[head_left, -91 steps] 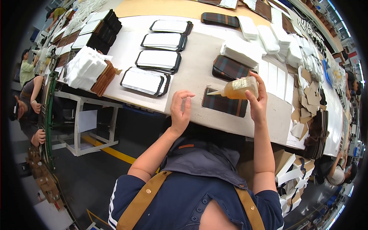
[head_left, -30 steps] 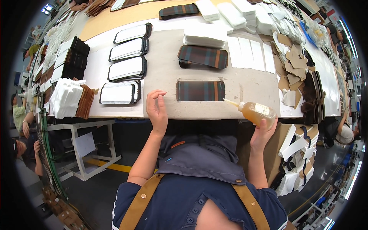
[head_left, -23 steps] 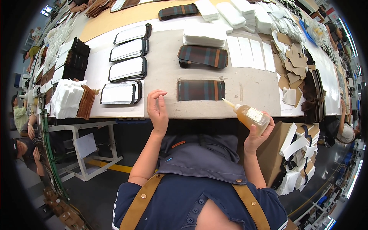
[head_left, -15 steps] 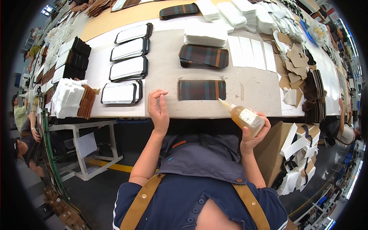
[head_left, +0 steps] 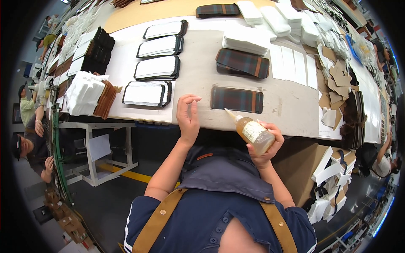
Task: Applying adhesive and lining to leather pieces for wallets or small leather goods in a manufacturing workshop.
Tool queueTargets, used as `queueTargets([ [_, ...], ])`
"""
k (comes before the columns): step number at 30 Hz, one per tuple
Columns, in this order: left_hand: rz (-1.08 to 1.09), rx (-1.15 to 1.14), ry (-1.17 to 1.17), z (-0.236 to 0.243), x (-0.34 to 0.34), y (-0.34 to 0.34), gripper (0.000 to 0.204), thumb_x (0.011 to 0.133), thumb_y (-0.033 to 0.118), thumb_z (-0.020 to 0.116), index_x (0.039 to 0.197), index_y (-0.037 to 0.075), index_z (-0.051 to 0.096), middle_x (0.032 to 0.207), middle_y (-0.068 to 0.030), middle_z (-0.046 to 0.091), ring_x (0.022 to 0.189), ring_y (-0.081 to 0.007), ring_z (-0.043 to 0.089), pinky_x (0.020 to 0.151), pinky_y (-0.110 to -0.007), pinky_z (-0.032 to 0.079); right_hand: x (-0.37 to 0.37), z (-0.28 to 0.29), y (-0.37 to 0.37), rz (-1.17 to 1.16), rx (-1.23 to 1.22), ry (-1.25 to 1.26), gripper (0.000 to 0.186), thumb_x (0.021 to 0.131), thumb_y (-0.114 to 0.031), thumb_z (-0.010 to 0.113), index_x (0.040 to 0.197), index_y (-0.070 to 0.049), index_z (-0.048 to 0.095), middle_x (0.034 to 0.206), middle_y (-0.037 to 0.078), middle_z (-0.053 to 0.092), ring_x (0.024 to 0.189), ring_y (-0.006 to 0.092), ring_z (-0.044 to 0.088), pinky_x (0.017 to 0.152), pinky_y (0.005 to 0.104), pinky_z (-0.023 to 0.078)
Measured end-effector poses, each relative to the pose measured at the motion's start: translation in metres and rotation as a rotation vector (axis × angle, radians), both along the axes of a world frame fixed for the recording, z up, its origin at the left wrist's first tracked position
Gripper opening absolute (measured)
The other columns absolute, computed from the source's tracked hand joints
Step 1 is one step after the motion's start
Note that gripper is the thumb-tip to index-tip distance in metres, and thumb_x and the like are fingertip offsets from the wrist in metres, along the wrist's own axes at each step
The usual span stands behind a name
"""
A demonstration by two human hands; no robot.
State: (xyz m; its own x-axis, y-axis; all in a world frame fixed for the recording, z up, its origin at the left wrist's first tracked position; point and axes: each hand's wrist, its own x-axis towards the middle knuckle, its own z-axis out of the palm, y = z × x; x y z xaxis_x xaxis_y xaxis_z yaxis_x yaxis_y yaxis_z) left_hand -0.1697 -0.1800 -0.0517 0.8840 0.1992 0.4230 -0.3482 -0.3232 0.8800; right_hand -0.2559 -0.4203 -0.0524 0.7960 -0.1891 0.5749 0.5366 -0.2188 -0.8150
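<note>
My right hand [head_left: 265,147] is closed around a clear bottle of amber liquid [head_left: 255,135] with a pale label. Its narrow pale nozzle [head_left: 230,114] points up-left to the near edge of a dark plaid piece [head_left: 236,100]; whether it touches is unclear. My left hand [head_left: 189,118] is loosely curled with nothing in it, thumb apart from the fingers, left of that piece at the table's front. Behind the piece lie a stack of plaid pieces [head_left: 242,63] and white padding [head_left: 245,39]. White-faced, black-edged stacks [head_left: 156,66] line up to the left.
More white stacks [head_left: 84,92] and brown pieces [head_left: 106,100] sit at left, cardboard scraps [head_left: 337,80] and white strips [head_left: 295,67] at right. A metal frame [head_left: 88,154] stands below left. Co-workers [head_left: 31,147] work at left and another person [head_left: 382,164] at right.
The bottle has come down from over the plaid piece; over the last second its nozzle moved leftward along the near edge. My left hand stays curled. The view shifted slightly.
</note>
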Motion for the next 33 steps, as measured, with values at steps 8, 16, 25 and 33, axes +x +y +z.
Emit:
queueTargets([
  [8, -0.007, 0.01, -0.001, -0.001, -0.001, 0.0, 0.013, 0.105, 0.006, 0.054, 0.105, 0.002, 0.066, 0.111, -0.0118, 0.065, 0.106, -0.0257, 0.063, 0.096, -0.035, 0.048, 0.013, 0.003, 0.025, 0.063, 0.052, 0.034, 0.083, 0.085, -0.04, 0.089, 0.139, -0.005, 0.036, 0.134, 0.021, 0.051, 0.126, 0.0358, 0.059, 0.108, 0.0494, 0.05],
  [16, -0.005, 0.006, -0.001, 0.001, -0.002, 0.001, 0.013, 0.106, 0.007, 0.054, 0.105, 0.001, 0.066, 0.111, -0.0122, 0.065, 0.105, -0.026, 0.063, 0.096, -0.035, 0.048, 0.037, 0.006, -0.119, -0.582, 0.527, 0.199, 0.065, 0.112, -0.054, 0.041, 0.147, 0.001, 0.049, 0.151, 0.013, 0.052, 0.142, 0.0213, 0.047, 0.124, 0.0388, 0.029],
  [25, -0.018, -0.006, 0.01, 0.0, 0.0, 0.0, 0.013, 0.106, 0.006, 0.054, 0.105, 0.0, 0.065, 0.111, -0.013, 0.064, 0.105, -0.0259, 0.063, 0.096, -0.036, 0.049, 0.027, -0.008, -0.238, -1.234, -0.517, 0.215, 0.051, 0.11, -0.028, 0.054, 0.148, 0.007, 0.049, 0.15, 0.025, 0.052, 0.141, 0.0341, 0.049, 0.121, 0.0431, 0.034],
  [33, -0.043, -0.031, 0.011, -0.003, -0.002, 0.003, 0.031, 0.109, 0.018, 0.056, 0.084, 0.001, 0.064, 0.109, -0.0122, 0.063, 0.101, -0.0235, 0.061, 0.089, -0.034, 0.048, 0.2, 0.063, -0.042, -0.13, -0.493, -0.048, 0.034, 0.101, -0.004, 0.065, 0.134, -0.001, 0.068, 0.138, 0.016, 0.068, 0.132, 0.0311, 0.062, 0.113, 0.0388, 0.047],
])
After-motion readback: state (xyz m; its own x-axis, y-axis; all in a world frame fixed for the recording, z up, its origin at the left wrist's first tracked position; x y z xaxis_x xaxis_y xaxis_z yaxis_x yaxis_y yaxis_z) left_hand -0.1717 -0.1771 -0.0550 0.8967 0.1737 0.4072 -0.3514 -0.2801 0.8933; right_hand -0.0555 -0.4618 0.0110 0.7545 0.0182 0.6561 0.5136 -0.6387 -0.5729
